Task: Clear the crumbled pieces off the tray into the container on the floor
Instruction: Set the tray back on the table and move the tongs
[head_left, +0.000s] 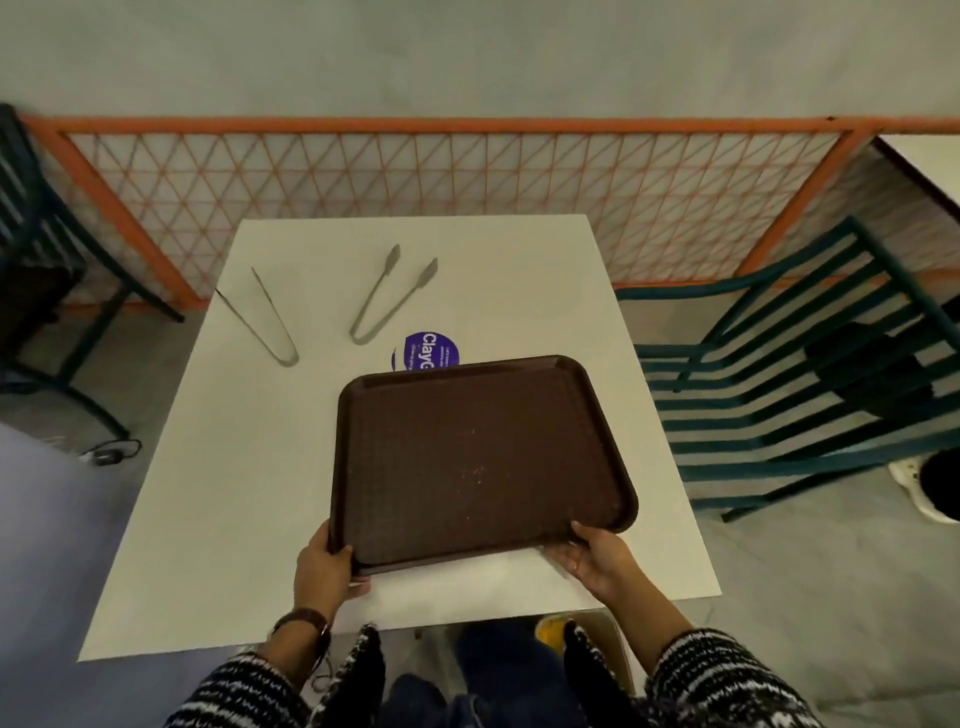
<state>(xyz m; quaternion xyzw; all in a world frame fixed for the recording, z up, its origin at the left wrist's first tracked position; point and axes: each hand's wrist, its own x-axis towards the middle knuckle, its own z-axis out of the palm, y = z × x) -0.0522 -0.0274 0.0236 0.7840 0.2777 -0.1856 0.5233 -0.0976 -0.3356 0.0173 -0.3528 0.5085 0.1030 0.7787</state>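
Bare table (218, 493) on my left gives plenty of room. Up ahead two tongs (270, 317) (392, 296) and a purple sticker (431, 349) sit past the tray (478, 462); a green chair (789, 384) crowds my right.

— What can't you make out?
— The purple sticker (427, 349) on the bench (218, 493) is half covered by the brown tray (415, 457); only "ClayC" reads, the small print is blurred.
— The crumbs?
— Pale specks (475, 470), too small to tell.
— The hands?
— The left hand (323, 564) and right hand (597, 558) have fingers hidden under the tray's near edge.
— The floor?
— A yellow thing (551, 630) is mostly hidden behind the bench edge and a sleeve.
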